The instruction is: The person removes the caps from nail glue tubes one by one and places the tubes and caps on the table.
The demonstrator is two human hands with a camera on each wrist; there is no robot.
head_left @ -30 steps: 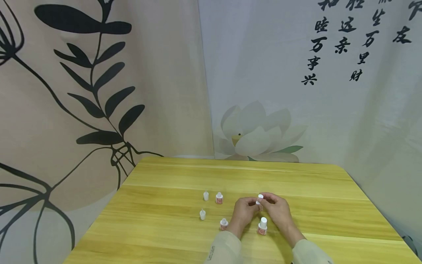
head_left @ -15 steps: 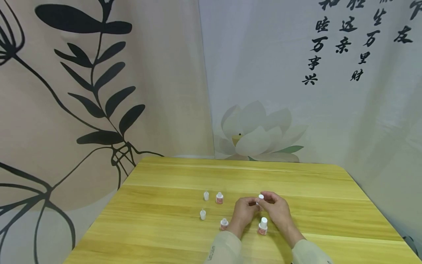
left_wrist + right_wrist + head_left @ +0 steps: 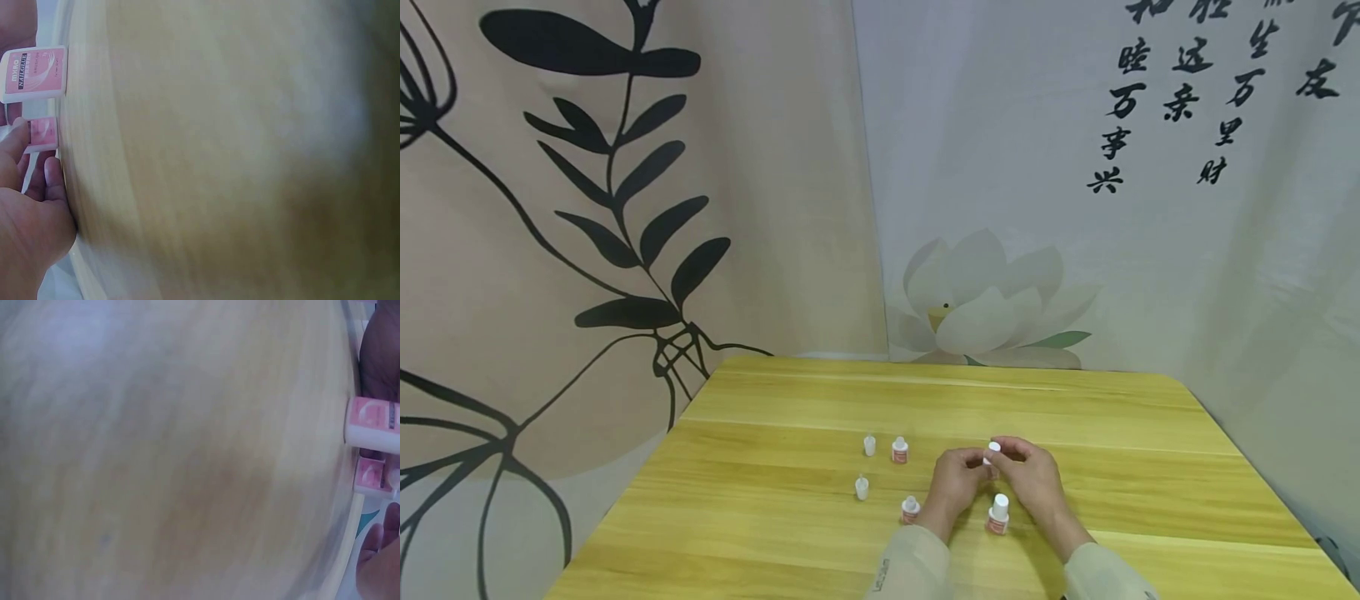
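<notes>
Over the table, my left hand (image 3: 953, 483) holds a small nail glue bottle (image 3: 44, 133) by its pink-labelled body. My right hand (image 3: 1036, 482) pinches the white cap (image 3: 993, 447) at its top between thumb and fingers. The bottle stands upright with its base at the tabletop; fingers cover part of it. Between my wrists stands another nail glue bottle (image 3: 997, 516) with its white cap on, apart from both hands. Beside my left wrist is an uncapped nail glue bottle (image 3: 910, 509), partly hidden by that wrist.
Farther back on the wooden table (image 3: 760, 517) stands a second uncapped bottle (image 3: 899, 451). To the left are two loose white caps, one farther cap (image 3: 869, 445) and one nearer cap (image 3: 862, 487). A printed curtain (image 3: 790, 208) hangs behind the table's back edge.
My right fingers shift very slightly at the cap. Both hands otherwise keep their places, and the other bottles and loose caps have not moved.
</notes>
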